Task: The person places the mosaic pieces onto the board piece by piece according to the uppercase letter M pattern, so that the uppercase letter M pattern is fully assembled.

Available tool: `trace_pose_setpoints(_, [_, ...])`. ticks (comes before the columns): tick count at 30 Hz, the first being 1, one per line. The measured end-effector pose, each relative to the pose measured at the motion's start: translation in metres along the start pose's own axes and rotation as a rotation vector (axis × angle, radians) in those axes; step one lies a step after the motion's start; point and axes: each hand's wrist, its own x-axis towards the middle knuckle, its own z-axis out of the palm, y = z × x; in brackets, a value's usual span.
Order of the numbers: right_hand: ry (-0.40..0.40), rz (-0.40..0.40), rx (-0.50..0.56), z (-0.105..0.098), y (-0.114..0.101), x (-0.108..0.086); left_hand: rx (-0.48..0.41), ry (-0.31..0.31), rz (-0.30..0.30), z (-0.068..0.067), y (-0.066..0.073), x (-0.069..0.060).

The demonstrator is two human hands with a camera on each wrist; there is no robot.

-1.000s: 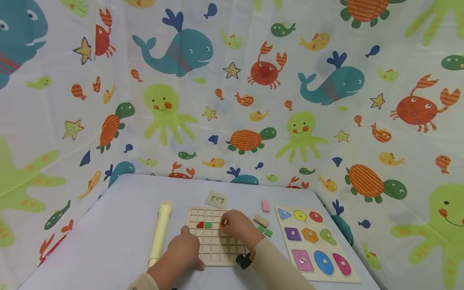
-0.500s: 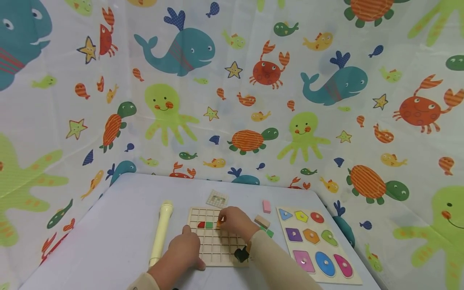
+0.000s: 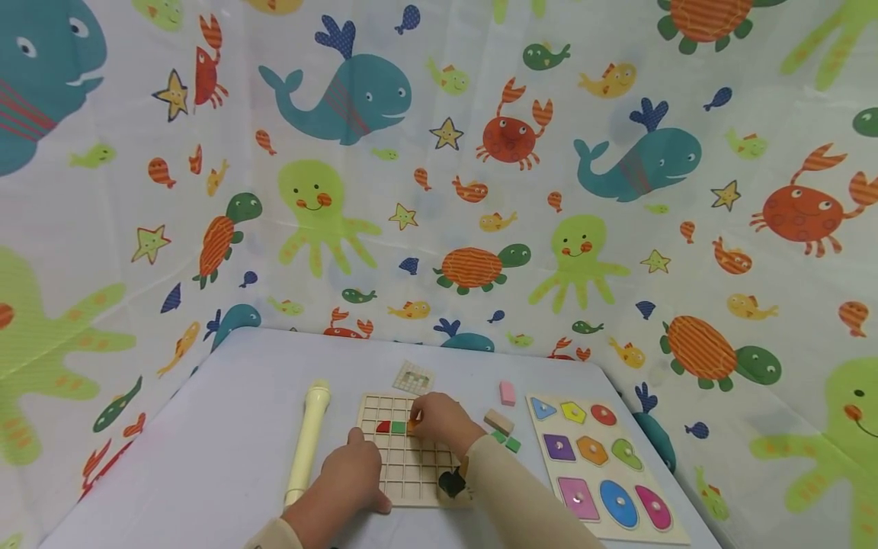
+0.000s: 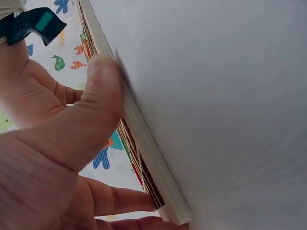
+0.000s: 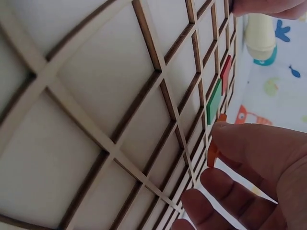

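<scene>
Nearest, the left hand [image 3: 350,474], thumb spread from fairly straight fingers, rests against the near-left corner of the grid board [image 3: 405,502]; should that bracing slacken, the board might slide. Farther in, the right hand [image 3: 442,419] pinches an orange piece [image 5: 211,155] at the grid, just beside the green tile [image 3: 398,428], next to the red piece [image 3: 383,427]; tipped or pushed leftward, the orange piece could knock the green tile askew

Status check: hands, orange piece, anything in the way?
Right hand pinches orange piece beside green piece at grid board. Left hand holds grid board near its near-left corner. No obstruction seen; right hand partly hides orange piece, seating unclear.
</scene>
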Motion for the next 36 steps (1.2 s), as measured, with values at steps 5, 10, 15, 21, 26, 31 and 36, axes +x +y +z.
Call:
trace_pose_setpoints(5, [0.009,-0.002,-0.018,0.002,0.000,0.001,0.015,0.006,-0.005,0.001,0.003,0.000])
trace_pose_setpoints(10, [0.015,0.003,-0.014,0.005,0.002,0.000,0.028,-0.007,-0.013,0.002,0.006,-0.002])
trace_pose_setpoints(15, [0.011,0.022,0.009,0.007,0.000,0.000,0.042,-0.016,-0.028,0.001,0.008,-0.002])
trace_pose_setpoints(21, [0.007,0.026,-0.017,0.007,-0.004,0.001,0.033,-0.019,-0.042,0.000,0.008,-0.002])
trace_pose_setpoints(26, [0.007,0.034,-0.033,0.007,-0.007,0.001,0.044,-0.011,-0.045,0.002,0.007,0.000])
trace_pose_setpoints(31, [-0.007,0.042,-0.009,0.005,-0.011,0.000,0.032,-0.015,-0.049,0.002,0.006,0.001])
trace_pose_setpoints(36, [-0.008,0.043,-0.038,0.003,-0.015,-0.001,0.031,-0.025,-0.046,0.000,0.007,0.001])
